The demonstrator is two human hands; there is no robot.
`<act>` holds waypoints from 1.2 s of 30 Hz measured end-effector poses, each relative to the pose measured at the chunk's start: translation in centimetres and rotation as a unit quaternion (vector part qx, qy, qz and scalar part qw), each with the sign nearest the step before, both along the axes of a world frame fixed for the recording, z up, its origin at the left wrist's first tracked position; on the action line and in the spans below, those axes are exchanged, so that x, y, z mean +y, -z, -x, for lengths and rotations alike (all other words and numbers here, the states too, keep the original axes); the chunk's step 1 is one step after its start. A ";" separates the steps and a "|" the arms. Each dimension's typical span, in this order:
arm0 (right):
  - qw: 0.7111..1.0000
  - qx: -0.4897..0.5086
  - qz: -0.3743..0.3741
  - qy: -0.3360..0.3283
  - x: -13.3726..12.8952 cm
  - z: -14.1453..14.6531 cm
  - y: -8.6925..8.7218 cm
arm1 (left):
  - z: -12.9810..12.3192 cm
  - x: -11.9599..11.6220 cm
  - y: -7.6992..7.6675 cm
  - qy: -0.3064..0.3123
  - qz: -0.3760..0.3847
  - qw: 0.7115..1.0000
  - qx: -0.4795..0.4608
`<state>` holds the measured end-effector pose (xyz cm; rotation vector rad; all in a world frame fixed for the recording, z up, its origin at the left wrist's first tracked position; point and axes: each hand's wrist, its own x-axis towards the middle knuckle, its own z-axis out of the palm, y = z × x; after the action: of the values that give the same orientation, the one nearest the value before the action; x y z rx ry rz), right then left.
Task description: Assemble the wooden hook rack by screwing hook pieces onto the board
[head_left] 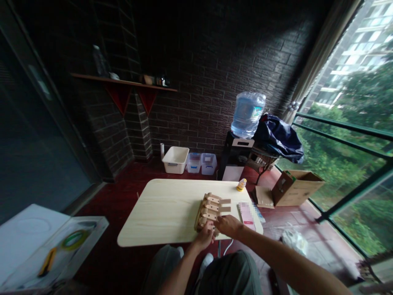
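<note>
A wooden assembly [211,205] lies near the right part of the pale table [166,213]. It has several rounded pieces along its left side and flat strips sticking out to the right. My left hand [206,234] is at its near end, fingers curled and pressed together. Close beside it, my right hand [229,225] is closed over the near right corner, its fingers almost meeting those of the left. What the fingers pinch is too small and too covered to name. The near end of the assembly is partly hidden by both hands.
A small bottle with a yellow base [241,185] stands at the table's far right corner. A pink-and-white booklet [247,216] lies right of the assembly. Beyond are plastic bins [175,159], a water dispenser [236,155] and a cardboard box [291,192]. An open white case [76,250] is at left.
</note>
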<state>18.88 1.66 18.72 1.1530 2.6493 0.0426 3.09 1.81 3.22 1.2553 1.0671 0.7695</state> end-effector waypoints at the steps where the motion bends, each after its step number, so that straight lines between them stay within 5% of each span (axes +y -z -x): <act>1: 1.000 -0.004 0.004 -0.001 0.0 0.2 0.1 | 0.0 0.1 0.0 0.001 -0.002 1.000 -0.005; 15: 0.984 0.067 0.060 0.151 0.4 1.3 1.4 | -0.7 0.8 1.8 -0.025 -0.005 0.999 -0.024; 22: 0.964 0.103 0.054 0.239 0.2 1.5 2.1 | -0.6 0.4 1.5 -0.030 -0.027 0.999 -0.018; 36: 0.999 0.004 -0.013 0.036 -0.6 1.0 -0.2 | -0.9 0.0 1.0 -0.037 -0.029 0.995 -0.084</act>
<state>17.91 1.08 18.91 1.2599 2.6189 0.0607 3.95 1.82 2.19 1.1824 0.9639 0.9520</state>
